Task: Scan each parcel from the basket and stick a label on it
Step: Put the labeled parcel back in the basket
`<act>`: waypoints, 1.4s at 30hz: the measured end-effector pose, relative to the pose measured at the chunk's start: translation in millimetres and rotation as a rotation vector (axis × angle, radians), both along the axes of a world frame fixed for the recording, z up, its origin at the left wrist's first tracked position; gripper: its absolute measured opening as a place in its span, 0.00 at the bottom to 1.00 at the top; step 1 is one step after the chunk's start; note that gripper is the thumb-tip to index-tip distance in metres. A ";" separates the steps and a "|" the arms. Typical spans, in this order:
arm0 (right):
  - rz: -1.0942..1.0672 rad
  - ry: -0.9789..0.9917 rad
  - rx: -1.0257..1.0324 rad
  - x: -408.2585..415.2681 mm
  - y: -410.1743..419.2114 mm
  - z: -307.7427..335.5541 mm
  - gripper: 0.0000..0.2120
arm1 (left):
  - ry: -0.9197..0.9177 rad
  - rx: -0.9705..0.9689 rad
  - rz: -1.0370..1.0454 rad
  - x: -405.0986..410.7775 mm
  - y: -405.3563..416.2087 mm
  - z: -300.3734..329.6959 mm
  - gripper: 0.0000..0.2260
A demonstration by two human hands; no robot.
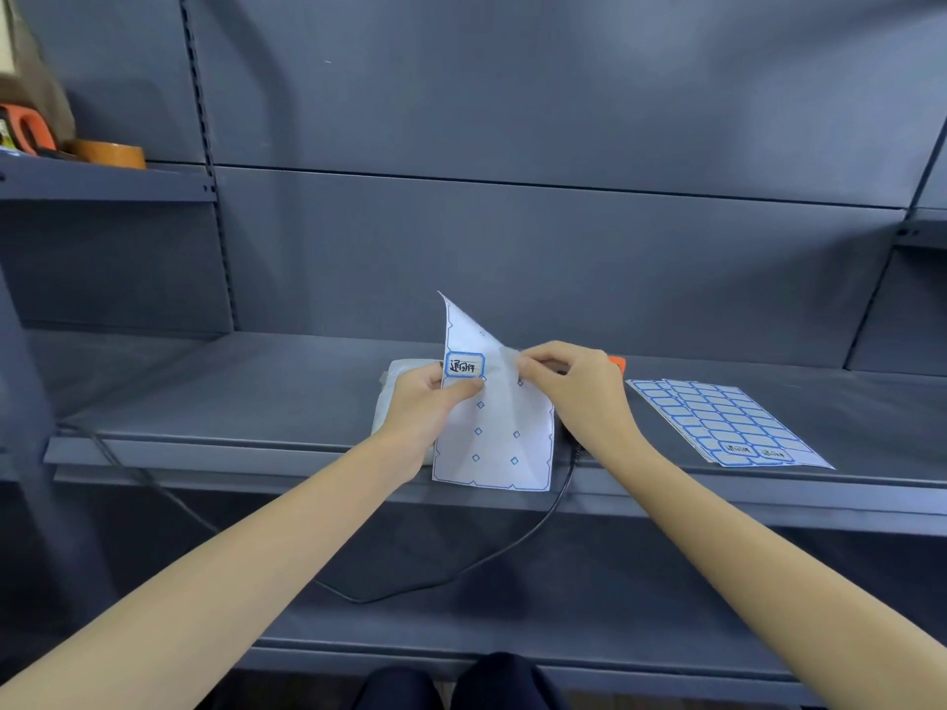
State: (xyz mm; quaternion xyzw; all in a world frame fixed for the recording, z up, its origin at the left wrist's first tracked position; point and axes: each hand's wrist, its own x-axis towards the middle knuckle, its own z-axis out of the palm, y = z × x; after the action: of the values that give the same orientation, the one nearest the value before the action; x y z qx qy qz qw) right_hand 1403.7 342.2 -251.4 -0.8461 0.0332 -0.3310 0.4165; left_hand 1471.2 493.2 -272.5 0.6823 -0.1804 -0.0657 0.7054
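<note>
A nearly used-up label sheet (494, 433) is held up over the grey shelf (230, 397), pinched by the left hand (428, 397) beside its one remaining label (465, 364) (handwritten, blue-bordered) and by the right hand (569, 386) at its curled edge. A white parcel (397, 386) is partly hidden behind; fuller label sheets (727, 420) lie to the right.

You are working with both forearms bare, no sleeves showing, no rings or watch visible, and wearing dark navy trousers (461, 684) at your knees.
</note>
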 end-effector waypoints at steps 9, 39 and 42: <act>0.159 -0.045 0.787 0.3 -9.1 11.5 0.04 | 0.052 -0.164 0.129 14.7 28.4 2.3 0.08; 0.199 0.486 -0.334 22.6 -6.3 20.9 0.20 | 0.116 -0.316 0.256 39.3 90.7 14.1 0.08; 0.258 0.388 0.090 29.4 -2.0 30.9 0.22 | 0.104 -0.360 0.203 33.0 71.4 26.6 0.09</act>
State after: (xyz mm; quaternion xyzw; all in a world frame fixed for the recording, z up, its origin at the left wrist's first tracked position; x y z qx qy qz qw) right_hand 1433.1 340.2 -220.6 -0.8718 0.0191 -0.1043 0.4783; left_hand 1504.3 564.6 -245.8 0.5558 -0.0830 0.0037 0.8271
